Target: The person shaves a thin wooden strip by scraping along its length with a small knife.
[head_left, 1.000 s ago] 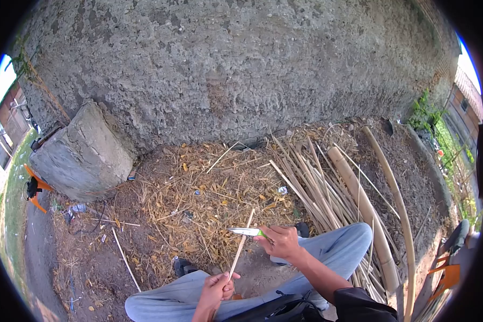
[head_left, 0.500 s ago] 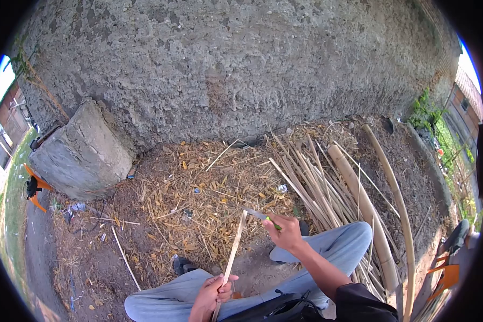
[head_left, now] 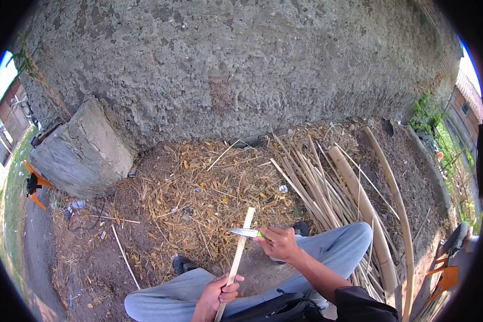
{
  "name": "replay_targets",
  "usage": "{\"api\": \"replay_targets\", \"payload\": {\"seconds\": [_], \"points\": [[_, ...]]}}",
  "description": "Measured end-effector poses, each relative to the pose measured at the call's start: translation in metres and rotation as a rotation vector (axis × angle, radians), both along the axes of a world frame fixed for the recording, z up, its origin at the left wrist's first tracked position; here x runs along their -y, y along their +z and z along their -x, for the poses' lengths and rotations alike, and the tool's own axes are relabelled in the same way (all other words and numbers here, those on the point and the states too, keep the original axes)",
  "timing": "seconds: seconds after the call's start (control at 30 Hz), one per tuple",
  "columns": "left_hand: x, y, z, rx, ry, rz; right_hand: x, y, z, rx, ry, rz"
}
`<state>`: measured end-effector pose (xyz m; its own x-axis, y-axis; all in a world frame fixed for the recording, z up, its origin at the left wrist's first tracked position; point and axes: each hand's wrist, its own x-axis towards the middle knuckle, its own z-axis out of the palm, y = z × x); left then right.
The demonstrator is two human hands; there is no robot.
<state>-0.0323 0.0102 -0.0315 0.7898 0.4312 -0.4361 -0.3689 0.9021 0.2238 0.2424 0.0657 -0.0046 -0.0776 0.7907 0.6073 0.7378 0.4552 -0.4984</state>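
Observation:
My left hand [head_left: 220,293] is wrapped round the lower part of a split bamboo strip [head_left: 236,262], which slants up and away from my lap. In my right hand [head_left: 278,243] is a knife [head_left: 244,232] with a green handle, mostly covered by my fingers. Its blade points left and lies across the strip, a little below the strip's far end. Whether the edge is cutting into the bamboo I cannot tell.
To my right lie a pile of split bamboo strips [head_left: 316,185], a thick bamboo pole [head_left: 362,198] and a curved pole [head_left: 394,193]. A rough wall [head_left: 252,70] rises ahead. A concrete block [head_left: 86,155] stands at left. Dry leaves and shavings [head_left: 198,193] cover the ground.
The knife and my right hand have come down and slightly left, from the strip's tip to farther along it. The strip's far end has shifted slightly right and up.

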Motion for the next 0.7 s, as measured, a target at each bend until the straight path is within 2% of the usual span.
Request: {"api": "replay_targets", "payload": {"seconds": [0.1,0.17,0.23,0.27,0.33,0.37,0.43,0.5,0.6,0.7], "points": [[0.001,0.001,-0.003,0.001,0.022,-0.006,-0.006,-0.002,-0.008,0.087,-0.029,0.004],[0.009,0.001,0.001,-0.043,-0.014,-0.021,-0.02,-0.011,-0.021,0.056,-0.322,0.009],[0.016,0.009,0.001,-0.083,-0.054,-0.034,-0.04,-0.015,-0.06,0.123,-0.498,0.309],[0.021,0.016,0.001,-0.121,0.0,-0.033,-0.038,-0.022,-0.068,0.119,-0.502,0.312],[0.015,0.018,0.001,-0.15,0.072,-0.042,-0.046,-0.021,-0.077,-0.177,-0.555,0.296],[0.01,0.013,0.004,-0.133,0.041,-0.056,-0.045,-0.024,-0.074,-0.174,-0.55,0.299],[0.005,0.003,0.004,-0.115,0.007,-0.068,-0.036,-0.009,-0.056,-0.33,-0.456,0.266],[-0.001,-0.005,0.003,-0.03,0.049,0.007,-0.028,-0.009,-0.046,-0.295,-0.402,0.354],[-0.003,-0.006,0.005,0.003,0.024,-0.006,-0.014,-0.017,-0.019,-0.691,-0.228,0.461],[-0.005,-0.013,0.004,-0.001,0.015,-0.004,0.001,-0.028,0.008,-0.829,-0.191,0.463]]}}
